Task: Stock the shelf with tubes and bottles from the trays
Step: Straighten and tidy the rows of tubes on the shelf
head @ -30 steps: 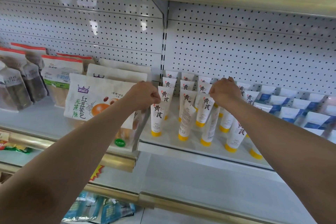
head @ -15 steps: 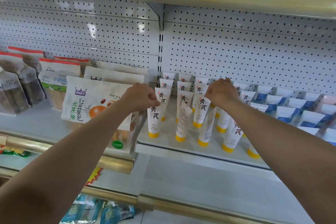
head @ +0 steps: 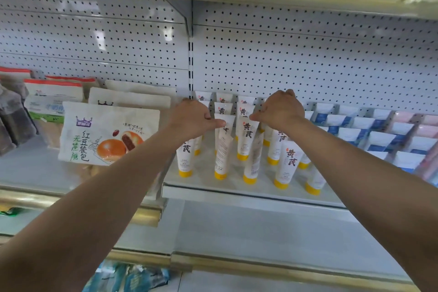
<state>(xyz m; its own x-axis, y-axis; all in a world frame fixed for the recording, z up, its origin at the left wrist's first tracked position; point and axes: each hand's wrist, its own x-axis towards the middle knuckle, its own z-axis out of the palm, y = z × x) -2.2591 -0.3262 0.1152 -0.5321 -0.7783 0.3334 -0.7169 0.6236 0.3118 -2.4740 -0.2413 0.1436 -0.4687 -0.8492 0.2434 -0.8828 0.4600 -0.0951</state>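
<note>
In the head view, both hands had drawn closer together over the yellow-capped tubes (head: 246,140). The left hand (head: 192,118) pinched the crimped top of one tube; the right hand (head: 280,109) pinched its neighbour's. The tubes stood on the shelf (head: 237,191) beneath the knuckles, so straightening the rows seemed nearly done.
</note>
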